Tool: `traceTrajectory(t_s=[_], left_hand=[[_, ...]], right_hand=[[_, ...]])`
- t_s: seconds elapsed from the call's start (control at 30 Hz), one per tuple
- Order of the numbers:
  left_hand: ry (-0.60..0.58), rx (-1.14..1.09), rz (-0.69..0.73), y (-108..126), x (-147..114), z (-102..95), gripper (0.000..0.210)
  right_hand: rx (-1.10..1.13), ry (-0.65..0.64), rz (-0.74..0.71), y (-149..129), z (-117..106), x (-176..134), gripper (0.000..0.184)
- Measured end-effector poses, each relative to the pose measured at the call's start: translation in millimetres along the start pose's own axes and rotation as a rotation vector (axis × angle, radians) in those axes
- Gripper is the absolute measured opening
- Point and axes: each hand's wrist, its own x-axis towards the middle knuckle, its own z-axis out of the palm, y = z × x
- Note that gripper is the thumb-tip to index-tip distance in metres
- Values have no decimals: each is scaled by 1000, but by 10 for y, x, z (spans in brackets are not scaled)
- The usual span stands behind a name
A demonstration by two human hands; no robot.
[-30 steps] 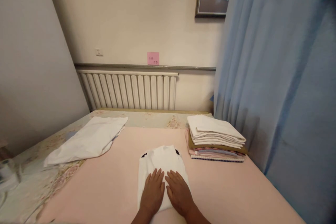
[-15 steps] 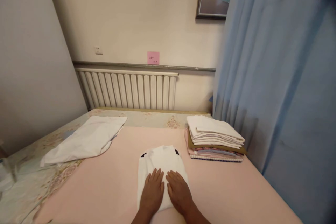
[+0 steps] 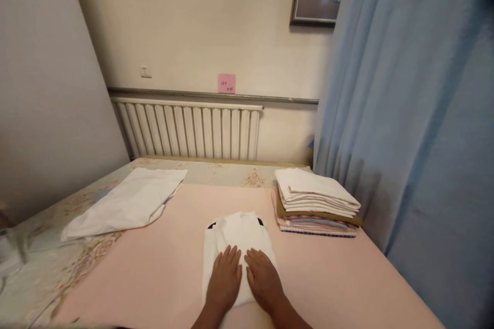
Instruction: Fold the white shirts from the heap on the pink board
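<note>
A white folded garment (image 3: 238,227) with dark patches at its two far corners lies flat on the pink cloth (image 3: 162,272) in front of me. My left hand (image 3: 226,275) rests palm down on its left half, fingers stretched out. On the right half, my right hand (image 3: 264,277) lies flat in the same way, the two hands a small gap apart. Neither hand grips the fabric. The near edge of the garment is partly covered by my hands and wrists.
A stack of folded clothes (image 3: 318,203) stands at the right, white ones on top. White fabric (image 3: 131,203) is spread at the left, over the floral cover (image 3: 87,262). A radiator (image 3: 189,128) lines the wall behind, and a blue curtain (image 3: 370,113) hangs at the right.
Both hands stay pressed flat on the white garment in nearly the same spot. Only the camera's view has shifted slightly.
</note>
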Motion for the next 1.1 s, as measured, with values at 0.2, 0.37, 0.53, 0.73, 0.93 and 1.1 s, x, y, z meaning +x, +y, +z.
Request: traceTrajectory(t_s=[0.2, 0.37, 0.53, 0.73, 0.93, 1.1], left_hand=[[-24, -4, -6, 11, 5, -26, 45], [-35, -8, -12, 21, 8, -43, 46], [-33, -11, -15, 27, 9, -50, 45], [-5, -18, -3, 14, 1, -21, 45], [2, -6, 1, 8, -3, -18, 45], [13, -15, 5, 5, -2, -17, 45]], right_hand=[[-1, 0, -1, 5, 6, -6, 34], [-16, 31, -13, 8, 16, -15, 35], [-13, 14, -4, 9, 20, -15, 34], [6, 11, 3, 14, 13, -15, 35], [-2, 14, 1, 8, 11, -10, 35], [-10, 14, -7, 9, 11, -10, 36]])
